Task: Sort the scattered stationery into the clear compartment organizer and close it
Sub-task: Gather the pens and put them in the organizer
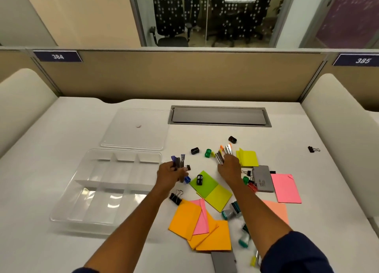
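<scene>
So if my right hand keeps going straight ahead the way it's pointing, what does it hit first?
Probably the small staplers with orange ends just past the right hand, whose fingertips are already on one. Beyond them sits a black sharpener. Depth is hard to judge here.

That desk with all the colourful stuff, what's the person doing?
A person is tidying scattered stationery. The left hand holds a bunch of small purple and grey items, and the right hand holds some silvery ones with orange tips. The clear organizer beside them looks empty so far, and its lid lies off, behind it. Sticky notes, binder clips and sharpeners lie loose on the desk.
</scene>
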The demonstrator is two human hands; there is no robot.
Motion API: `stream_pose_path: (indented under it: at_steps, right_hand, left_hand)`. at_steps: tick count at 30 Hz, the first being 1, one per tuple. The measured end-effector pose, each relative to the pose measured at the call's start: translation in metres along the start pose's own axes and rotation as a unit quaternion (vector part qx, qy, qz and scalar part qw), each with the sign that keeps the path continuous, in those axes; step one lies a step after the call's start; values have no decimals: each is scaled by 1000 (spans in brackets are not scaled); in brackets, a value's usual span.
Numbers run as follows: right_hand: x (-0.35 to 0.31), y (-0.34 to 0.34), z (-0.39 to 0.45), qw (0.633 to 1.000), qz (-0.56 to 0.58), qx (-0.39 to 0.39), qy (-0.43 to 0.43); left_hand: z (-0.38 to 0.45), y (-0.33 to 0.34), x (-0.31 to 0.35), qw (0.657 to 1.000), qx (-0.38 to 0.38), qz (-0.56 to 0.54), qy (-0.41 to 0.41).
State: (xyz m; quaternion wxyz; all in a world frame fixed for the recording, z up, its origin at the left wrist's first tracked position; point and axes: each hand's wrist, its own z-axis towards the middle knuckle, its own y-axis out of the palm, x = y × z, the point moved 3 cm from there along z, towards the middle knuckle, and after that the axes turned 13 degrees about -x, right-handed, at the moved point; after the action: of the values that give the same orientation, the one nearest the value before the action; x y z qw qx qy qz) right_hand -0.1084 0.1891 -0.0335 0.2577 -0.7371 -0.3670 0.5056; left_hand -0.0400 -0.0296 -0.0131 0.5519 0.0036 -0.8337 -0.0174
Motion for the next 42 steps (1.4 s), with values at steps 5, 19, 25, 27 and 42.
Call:
stream_pose_path:
  at_steps: [5, 19, 25, 27, 42]
  right_hand:
    - [-5, 4, -6, 989, 142, -30, -9]
    - [-156, 50, -45, 920, 318, -164, -163]
    - [-227, 104, -70, 879, 371, -258, -152]
    - [-250, 126, -76, 878, 371, -269, -138]
    - [-349, 228, -69, 975, 144, -164, -42]
  left_hand:
    - [0, -6, 1, 1000, 16, -16, 5]
    - [-53, -110, 22, 982, 184, -1, 47]
    - [-75, -198, 27, 964, 262, 23, 25]
    - [-78, -227, 27, 961, 275, 27, 16]
    - [-39, -317, 21, 947, 231, 221, -22]
